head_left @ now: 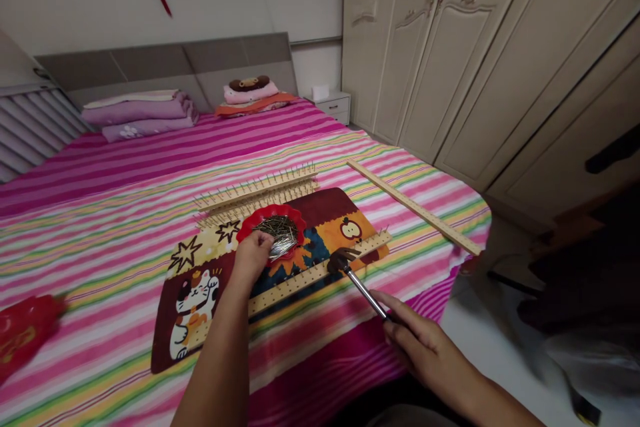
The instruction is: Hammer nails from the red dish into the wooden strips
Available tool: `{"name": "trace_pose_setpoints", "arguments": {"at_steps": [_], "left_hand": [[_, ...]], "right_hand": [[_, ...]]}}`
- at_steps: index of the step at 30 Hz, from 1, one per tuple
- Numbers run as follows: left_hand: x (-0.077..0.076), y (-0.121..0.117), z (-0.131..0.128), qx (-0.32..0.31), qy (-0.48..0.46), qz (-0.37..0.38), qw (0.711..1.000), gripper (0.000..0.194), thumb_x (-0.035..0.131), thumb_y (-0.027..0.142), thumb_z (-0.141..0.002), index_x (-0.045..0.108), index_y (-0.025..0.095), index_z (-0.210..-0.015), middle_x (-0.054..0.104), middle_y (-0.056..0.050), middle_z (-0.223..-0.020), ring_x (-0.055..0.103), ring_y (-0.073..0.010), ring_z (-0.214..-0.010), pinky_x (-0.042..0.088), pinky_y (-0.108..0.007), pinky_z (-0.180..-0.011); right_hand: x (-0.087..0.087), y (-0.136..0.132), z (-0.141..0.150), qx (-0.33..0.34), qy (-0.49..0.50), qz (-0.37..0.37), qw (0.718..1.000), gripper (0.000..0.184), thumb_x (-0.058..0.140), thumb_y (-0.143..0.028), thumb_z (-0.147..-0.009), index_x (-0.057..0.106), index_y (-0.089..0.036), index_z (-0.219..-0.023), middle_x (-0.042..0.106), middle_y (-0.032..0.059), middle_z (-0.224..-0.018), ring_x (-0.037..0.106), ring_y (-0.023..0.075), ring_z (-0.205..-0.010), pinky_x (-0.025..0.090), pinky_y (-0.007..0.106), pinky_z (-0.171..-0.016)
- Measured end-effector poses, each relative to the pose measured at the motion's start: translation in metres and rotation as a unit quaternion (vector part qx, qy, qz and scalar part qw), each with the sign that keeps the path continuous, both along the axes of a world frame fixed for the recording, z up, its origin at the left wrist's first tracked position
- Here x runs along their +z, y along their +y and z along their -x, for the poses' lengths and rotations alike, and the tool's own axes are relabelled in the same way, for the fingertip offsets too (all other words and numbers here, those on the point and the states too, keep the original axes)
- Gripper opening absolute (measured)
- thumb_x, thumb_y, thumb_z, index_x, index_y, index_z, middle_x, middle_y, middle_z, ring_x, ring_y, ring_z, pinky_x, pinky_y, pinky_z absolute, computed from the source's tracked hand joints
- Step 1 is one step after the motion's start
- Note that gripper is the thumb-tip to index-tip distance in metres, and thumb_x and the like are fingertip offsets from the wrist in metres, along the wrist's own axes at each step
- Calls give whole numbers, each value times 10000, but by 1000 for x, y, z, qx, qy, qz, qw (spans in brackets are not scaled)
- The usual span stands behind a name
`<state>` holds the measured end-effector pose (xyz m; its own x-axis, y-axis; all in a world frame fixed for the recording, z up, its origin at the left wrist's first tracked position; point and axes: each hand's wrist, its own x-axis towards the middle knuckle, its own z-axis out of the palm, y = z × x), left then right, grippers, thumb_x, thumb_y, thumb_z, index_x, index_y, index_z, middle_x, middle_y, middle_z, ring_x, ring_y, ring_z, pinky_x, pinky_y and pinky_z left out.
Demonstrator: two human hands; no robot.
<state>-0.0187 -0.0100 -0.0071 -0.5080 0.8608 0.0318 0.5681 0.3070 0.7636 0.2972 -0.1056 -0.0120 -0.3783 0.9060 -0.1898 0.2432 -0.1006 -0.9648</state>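
My right hand (pixel 420 340) is closed round the dark grip of a claw hammer (pixel 367 295). The hammer's head lies on or just over a wooden strip (pixel 295 280) with a row of holes and a few nails standing near its right end. My left hand (pixel 254 255) is at the near left edge of a red scalloped bowl (pixel 245 230), its fingertips pinched together by the loose nails (pixel 283 230) inside. Whatever is between those fingertips is too small to make out. Under the bowl and strip is a mat (pixel 160 337) with a cat and apple print.
Beyond the bowl, two wooden strips (pixel 255 190) bristle with upright nails. Another drilled strip (pixel 415 205) lies at the right of the striped bed (pixel 100 213). A red object (pixel 25 330) is at far left. Folded bedding (pixel 145 113) sits by the headboard; a wardrobe (pixel 425 47) stands right.
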Motion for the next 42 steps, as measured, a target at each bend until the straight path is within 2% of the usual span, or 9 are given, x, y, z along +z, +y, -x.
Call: {"name": "trace_pose_setpoints", "arguments": {"at_steps": [2, 4, 6, 9, 13, 19, 26, 35, 42], "left_hand": [[3, -7, 7, 34, -171, -55, 983, 153, 652, 306, -615, 595, 165, -626, 573, 23, -540, 471, -91, -472, 368, -217, -494], [7, -17, 12, 45, -307, -90, 946, 250, 719, 334, -543, 601, 140, -647, 571, 28, -544, 435, -62, -444, 332, -190, -440], [11, -31, 14, 57, -395, -115, 910, 309, 769, 313, -487, 608, 125, -671, 613, 13, -603, 446, -43, -456, 320, -164, -418], [12, -53, 13, 103, -457, -135, 873, 306, 787, 245, -479, 616, 126, -703, 652, 0, -660, 506, -39, -496, 383, -146, -440], [2, -81, 6, 143, -431, -125, 882, 283, 767, 193, -511, 628, 132, -750, 673, -15, -663, 600, -81, -553, 467, -170, -482], [-22, -105, -8, 141, -370, -110, 912, 366, 770, 295, -508, 601, 132, -789, 676, -19, -647, 653, -126, -597, 518, -215, -545], [-34, -100, -18, 112, -346, -135, 921, 410, 761, 393, -520, 586, 143, -793, 702, -48, -717, 691, -182, -674, 541, -268, -581], [-41, -99, -21, 124, -318, -161, 926, 365, 740, 391, -558, 595, 146, -787, 717, -60, -730, 692, -176, -675, 535, -261, -577], [-42, -95, -22, 123, -307, -161, 930, 390, 732, 427, -556, 588, 151, -791, 715, -62, -755, 688, -169, -674, 543, -274, -604]], "right_hand": [[0, -2, 1, -1, 4, -1, 1000, 512, 482, -333, -868, 520, -174, -1353, 385, -43, -602, 332, 126, -528, 313, 227, -468], [-1, -2, 1, 6, 7, -1, 1000, 518, 486, -348, -872, 514, -176, -1360, 368, -47, -584, 332, 123, -513, 293, 220, -443], [-4, -2, 1, 22, 12, 1, 1000, 532, 487, -367, -879, 498, -173, -1375, 353, -54, -565, 331, 119, -491, 279, 215, -423], [-11, -2, 1, 32, 21, 4, 999, 553, 479, -387, -891, 465, -164, -1397, 339, -67, -547, 318, 112, -462, 276, 214, -414], [-15, -4, -1, 35, 29, 0, 999, 539, 482, -387, -900, 469, -172, -1395, 337, -75, -538, 312, 105, -438, 298, 214, -417], [-10, -7, 0, 50, 42, 19, 998, 532, 489, -396, -903, 471, -198, -1397, 371, -65, -546, 341, 106, -448, 320, 211, -426], [-3, -11, 4, 21, 26, 21, 999, 533, 514, -420, -875, 514, -194, -1359, 381, -56, -577, 337, 110, -481, 292, 212, -433], [-3, -10, 4, 21, 57, 38, 997, 490, 517, -347, -883, 527, -198, -1349, 403, -52, -588, 317, 101, -482, 280, 195, -409], [-7, -12, 5, 21, 32, 16, 999, 488, 524, -366, -878, 542, -213, -1341, 423, -46, -595, 336, 106, -487, 312, 204, -429]]}}
